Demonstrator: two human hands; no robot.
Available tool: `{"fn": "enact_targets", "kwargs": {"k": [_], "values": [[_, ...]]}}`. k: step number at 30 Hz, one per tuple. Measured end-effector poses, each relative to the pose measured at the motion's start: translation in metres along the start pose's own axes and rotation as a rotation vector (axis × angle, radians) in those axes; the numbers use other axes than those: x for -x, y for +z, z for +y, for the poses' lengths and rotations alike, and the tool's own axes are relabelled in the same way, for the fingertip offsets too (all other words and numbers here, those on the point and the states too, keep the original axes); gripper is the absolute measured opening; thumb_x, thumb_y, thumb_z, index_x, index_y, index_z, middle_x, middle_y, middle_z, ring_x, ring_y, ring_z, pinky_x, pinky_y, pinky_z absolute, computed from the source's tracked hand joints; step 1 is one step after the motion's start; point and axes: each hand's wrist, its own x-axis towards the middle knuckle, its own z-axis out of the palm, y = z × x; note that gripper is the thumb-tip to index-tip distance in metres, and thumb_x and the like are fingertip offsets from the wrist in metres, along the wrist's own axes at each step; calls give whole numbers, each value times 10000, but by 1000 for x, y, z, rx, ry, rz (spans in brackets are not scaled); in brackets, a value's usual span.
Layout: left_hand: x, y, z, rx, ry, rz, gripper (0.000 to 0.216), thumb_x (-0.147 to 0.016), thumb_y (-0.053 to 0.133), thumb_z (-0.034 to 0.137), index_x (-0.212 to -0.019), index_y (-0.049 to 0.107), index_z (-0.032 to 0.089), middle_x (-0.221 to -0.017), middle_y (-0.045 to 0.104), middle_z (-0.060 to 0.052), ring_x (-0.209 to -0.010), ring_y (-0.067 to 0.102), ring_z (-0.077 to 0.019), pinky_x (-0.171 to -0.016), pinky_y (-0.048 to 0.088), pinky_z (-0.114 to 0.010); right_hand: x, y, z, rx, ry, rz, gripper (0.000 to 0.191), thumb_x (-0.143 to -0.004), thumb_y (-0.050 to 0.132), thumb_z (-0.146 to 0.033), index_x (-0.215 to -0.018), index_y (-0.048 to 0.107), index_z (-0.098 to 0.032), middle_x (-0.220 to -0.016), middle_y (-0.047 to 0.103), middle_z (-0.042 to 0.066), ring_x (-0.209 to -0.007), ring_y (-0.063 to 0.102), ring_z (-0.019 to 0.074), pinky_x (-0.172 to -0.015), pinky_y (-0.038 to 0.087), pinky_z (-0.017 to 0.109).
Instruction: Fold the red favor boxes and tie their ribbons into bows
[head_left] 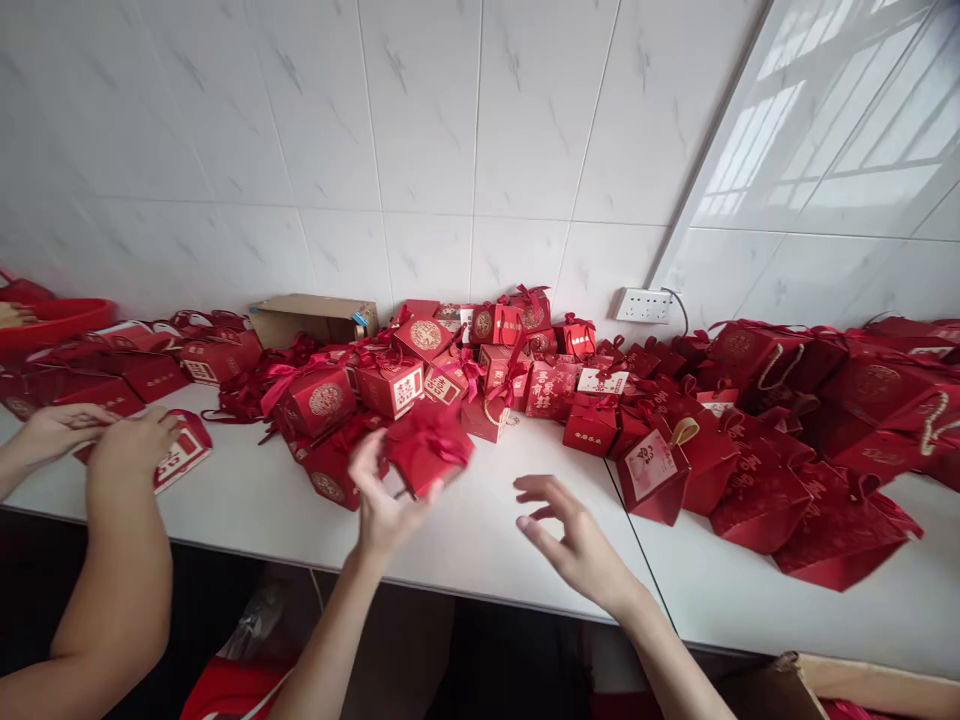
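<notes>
My left hand (386, 505) is closed around a red gift box (427, 445) with a dark red ribbon bow on top. It holds the box above the white table, in front of a pile of similar boxes. To the right, my right hand (570, 535) hovers over the table with its fingers apart and curved, nothing in them. A box with a pink label and a gold loop (652, 472) stands nearest to that hand. Just left of the held box sits another red box with a round gold emblem (330, 488).
At the left, a co-worker's hands (127, 445) hold a flat red piece with a white pattern (184, 450). Red boxes line the wall, with larger ones (847, 530) at right. A cardboard box (292, 322), power strip (641, 305) and red basin (67, 322) are also there.
</notes>
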Motion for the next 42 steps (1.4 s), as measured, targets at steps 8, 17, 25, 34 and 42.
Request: {"fn": "enact_targets", "kwargs": {"k": [8, 17, 25, 34, 42], "values": [[61, 53, 42, 766, -462, -1291, 925, -587, 765, 287, -1369, 271, 292, -1376, 389, -143, -1148, 537, -253, -938, 473, -423, 41, -34, 42, 64, 184, 500, 269, -869, 469, -442, -865, 610, -214, -1018, 575, 87, -1003, 548, 226, -806, 480, 369], [33, 98, 49, 556, -235, -1251, 711, -691, 659, 285, -1340, 368, 254, -1386, 432, -94, -1283, 414, -234, -1059, 351, -410, 40, -62, 34, 130, 203, 20, 286, -854, 524, -403, -1047, 631, -223, -1060, 653, 62, -973, 607, 212, -872, 454, 356], [46, 89, 76, 257, -446, -842, 331, -825, 416, 501, -858, 533, 193, -847, 609, -27, -773, 585, -168, -697, 469, -287, 48, -74, 35, 313, 392, 250, 345, -894, 423, -457, -917, 620, -174, -815, 620, 67, -733, 605, 189, -682, 481, 334], [49, 85, 86, 291, -465, -967, 334, -818, 484, 399, -606, 326, 196, -548, 298, 69, -511, 311, -83, -504, 283, -206, 29, -63, 53, 204, 256, 218, 268, -839, 567, -398, -676, 532, -188, -784, 552, 10, -692, 542, 129, -670, 447, 275], [68, 86, 95, 373, -589, -873, 353, -818, 510, 425, -610, 327, 206, -482, 315, 88, -392, 298, -59, -397, 268, -187, 59, -61, 44, 339, 176, 235, 135, -865, 556, -306, -778, 560, -202, -767, 577, 24, -730, 514, 163, -692, 434, 291]]}}
